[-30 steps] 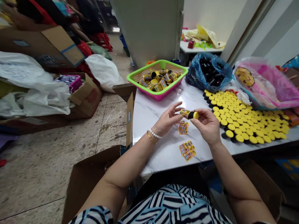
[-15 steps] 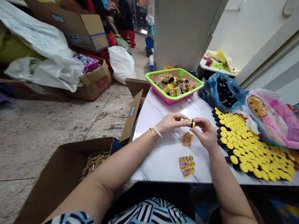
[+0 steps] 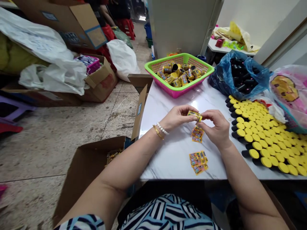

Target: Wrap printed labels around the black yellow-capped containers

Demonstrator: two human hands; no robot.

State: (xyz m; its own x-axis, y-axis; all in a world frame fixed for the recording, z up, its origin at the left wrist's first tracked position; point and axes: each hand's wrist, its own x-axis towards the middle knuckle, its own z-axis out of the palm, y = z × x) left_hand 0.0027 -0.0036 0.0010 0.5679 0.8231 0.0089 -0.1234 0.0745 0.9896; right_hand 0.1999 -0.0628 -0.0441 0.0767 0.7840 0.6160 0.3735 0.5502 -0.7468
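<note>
Marble-effect tabletop (image 3: 172, 159): left hand (image 3: 178, 118) and right hand (image 3: 216, 127) pinch a yellow-labelled bottle (image 3: 193, 114) between fingertips, held above printed yellow slips (image 3: 197, 134). Risk: a slipping pinch could drop it onto them.

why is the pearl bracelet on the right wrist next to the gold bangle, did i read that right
Not quite: the head view shows the pearl bracelet on the left wrist, not the right wrist. It does sit next to the gold bangle.
</note>
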